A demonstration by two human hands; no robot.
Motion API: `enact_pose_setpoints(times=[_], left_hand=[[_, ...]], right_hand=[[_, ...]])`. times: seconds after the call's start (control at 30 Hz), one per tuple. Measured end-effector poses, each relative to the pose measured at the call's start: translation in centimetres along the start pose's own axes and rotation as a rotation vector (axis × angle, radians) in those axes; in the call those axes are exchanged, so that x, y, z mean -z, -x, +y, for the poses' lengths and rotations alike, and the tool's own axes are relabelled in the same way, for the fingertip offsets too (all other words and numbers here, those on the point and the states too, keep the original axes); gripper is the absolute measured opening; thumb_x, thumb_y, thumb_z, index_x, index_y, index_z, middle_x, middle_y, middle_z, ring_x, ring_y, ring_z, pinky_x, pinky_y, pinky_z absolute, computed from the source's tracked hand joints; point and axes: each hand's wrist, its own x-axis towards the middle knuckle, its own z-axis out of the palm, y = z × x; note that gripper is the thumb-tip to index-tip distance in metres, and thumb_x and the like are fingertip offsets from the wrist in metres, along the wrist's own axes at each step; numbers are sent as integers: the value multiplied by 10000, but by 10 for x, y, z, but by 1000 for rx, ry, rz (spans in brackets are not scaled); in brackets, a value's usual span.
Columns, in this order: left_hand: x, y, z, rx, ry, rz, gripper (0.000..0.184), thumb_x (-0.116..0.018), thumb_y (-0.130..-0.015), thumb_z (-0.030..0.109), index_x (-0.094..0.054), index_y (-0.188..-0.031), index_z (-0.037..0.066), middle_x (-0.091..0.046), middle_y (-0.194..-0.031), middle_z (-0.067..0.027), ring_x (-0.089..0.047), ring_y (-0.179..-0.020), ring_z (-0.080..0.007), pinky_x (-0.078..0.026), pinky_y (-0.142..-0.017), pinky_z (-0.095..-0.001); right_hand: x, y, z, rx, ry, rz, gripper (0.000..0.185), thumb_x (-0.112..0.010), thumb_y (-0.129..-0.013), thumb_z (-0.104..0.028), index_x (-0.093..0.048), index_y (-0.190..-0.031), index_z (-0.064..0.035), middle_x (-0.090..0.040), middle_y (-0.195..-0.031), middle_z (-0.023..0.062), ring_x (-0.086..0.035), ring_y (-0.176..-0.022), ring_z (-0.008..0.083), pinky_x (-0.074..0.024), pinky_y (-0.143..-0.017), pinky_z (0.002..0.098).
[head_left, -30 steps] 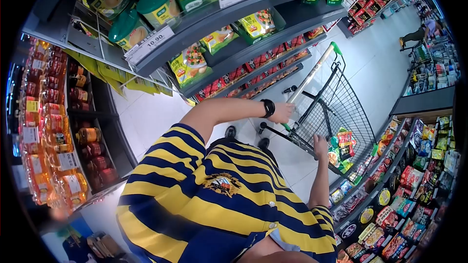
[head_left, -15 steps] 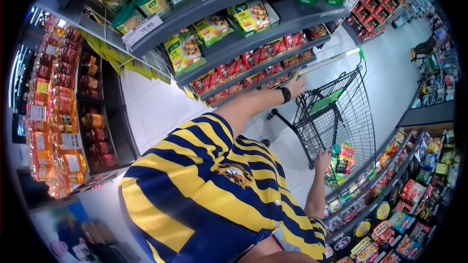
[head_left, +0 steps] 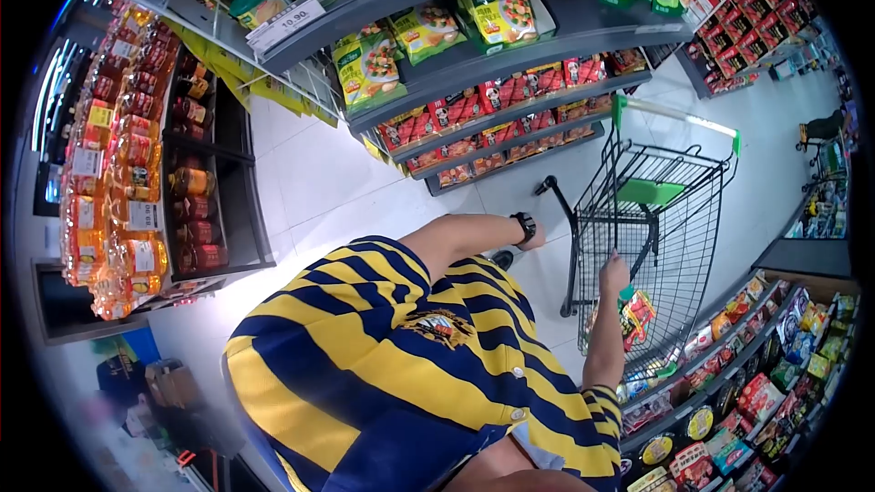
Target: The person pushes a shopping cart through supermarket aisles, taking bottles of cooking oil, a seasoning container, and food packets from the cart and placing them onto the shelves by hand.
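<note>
A black wire shopping cart (head_left: 688,282) with a green-ended handle stands in front of me on the right. My right hand (head_left: 615,271) is closed at the cart's near side and appears to grip its wire edge. Just below that hand, red and green packets (head_left: 636,317) and something with a green top (head_left: 626,292) lie in the basket. My left hand (head_left: 535,236), with a black watch (head_left: 523,227) on the wrist, is apart from the cart, near my waist. Its fingers are foreshortened and hard to make out.
Ahead, a shelf unit (head_left: 592,36) holds yellow-green packets (head_left: 501,16) and red packets (head_left: 456,112). Bottles of oil (head_left: 137,169) are stacked at left. Packaged food fills a curved shelf (head_left: 720,392) at lower right, close to the cart. White tiled floor (head_left: 319,178) runs between them.
My left hand has let go of the cart's handle and dropped back toward my body. The cart has shifted and turned slightly, its handle now farther right. My right hand stays at the cart's side.
</note>
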Motion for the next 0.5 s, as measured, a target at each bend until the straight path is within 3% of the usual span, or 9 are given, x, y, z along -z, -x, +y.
enact_pose_setpoints(times=[0.07, 0.17, 0.2, 0.23, 0.27, 0.3, 0.37, 0.4, 0.5], left_hand=[[-1, 22, -6, -21, -17, 37, 194, -609, -754, 91, -719, -908, 51, -703, -916, -177, -687, -865, -343, -557, -682, -434], [1, 42, -8, 49, -10, -4, 209, -586, -785, 97, -710, -947, 54, -699, -973, -168, -680, -902, -333, -554, -726, -444], [1, 46, -8, 47, 20, 12, 214, -578, -792, 105, -708, -955, 53, -696, -978, -174, -678, -907, -333, -551, -741, -444], [-1, 48, -7, 33, 49, 23, 219, -570, -800, 112, -705, -963, 53, -693, -983, -180, -675, -912, -333, -547, -757, -443], [1, 50, -5, 21, 71, 18, 223, -567, -804, 121, -703, -967, 53, -689, -984, -190, -671, -918, -339, -542, -773, -444], [3, 52, -2, -1, 90, 10, 227, -564, -808, 131, -701, -972, 53, -686, -985, -200, -668, -924, -344, -536, -790, -445], [3, 50, 2, -7, 93, 33, 222, -584, -807, 149, -694, -974, 52, -677, -982, -204, -659, -931, -360, -530, -798, -454], [7, 54, 7, 18, 125, 42, 212, -595, -803, 144, -688, -963, 40, -671, -981, -207, -658, -931, -364, -532, -790, -449], [0, 45, 14, -14, 89, 8, 199, -613, -810, 147, -686, -957, 35, -669, -987, -210, -659, -929, -363, -533, -787, -447]], right_hand=[[9, -12, -13, -29, -50, -41, 550, -324, -998, -465, -658, -902, -38, -671, -921, 226, -653, -853, 426, -513, -729, 518], [13, -39, -32, -63, -131, -69, 423, -364, -983, -359, -653, -1010, -51, -662, -960, 229, -643, -878, 435, -500, -786, 529], [-18, -58, -16, 245, -95, 63, 335, -482, -932, -315, -627, -1072, -47, -658, -908, 210, -639, -857, 412, -511, -711, 515], [-36, -69, -13, 349, -110, 141, 271, -521, -864, -178, -631, -1083, -62, -648, -932, 204, -629, -890, 407, -506, -738, 521], [-43, -85, -18, 318, -82, -99, 292, -524, -835, -117, -625, -1102, -60, -638, -998, 220, -621, -907, 407, -502, -766, 519], [-56, -93, -20, 452, -29, -68, 289, -538, -838, -157, -622, -1093, -51, -624, -1041, 253, -619, -943, 422, -501, -822, 498], [-70, -80, -28, 138, -161, -48, 519, -553, -898, -406, -543, -1132, 58, -612, -1081, 309, -591, -1035, 461, -477, -885, 499], [1, -43, -50, -38, -341, -133, 646, -559, -893, -490, -505, -1162, 95, -600, -1113, 314, -583, -1032, 470, -465, -894, 502], [-12, 0, -24, 47, -303, -81, 665, -578, -884, -490, -501, -1200, 89, -586, -1129, 308, -559, -1065, 447, -453, -919, 479]])
